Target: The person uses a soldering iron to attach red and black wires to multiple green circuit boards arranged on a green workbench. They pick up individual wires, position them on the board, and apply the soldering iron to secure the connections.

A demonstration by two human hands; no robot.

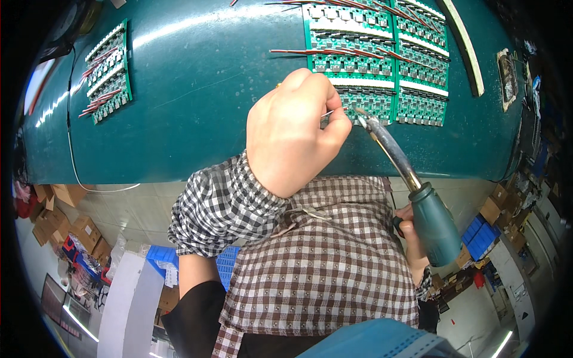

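My left hand [295, 128] reaches over the near side of a panel of green circuit boards [421, 110]. Its thumb and forefinger pinch a thin wire [327, 113], whose end lies by the front row of the panel. At the right, my right hand [413, 241] grips a soldering iron [434, 227] with a dark green handle, which partly hides the fingers. The iron's bent metal tip points up and left, just right of my left fingertips; whether it touches the board I cannot tell. Red, black and white wires [340, 52] lie across the panel's farther rows.
On the green table [179, 131] a smaller circuit board panel [110, 74] with wires lies at the left. A cream strip [465, 45] and a small worn tray [507, 80] are at the right. A pale cable [74, 149] hangs over the front edge.
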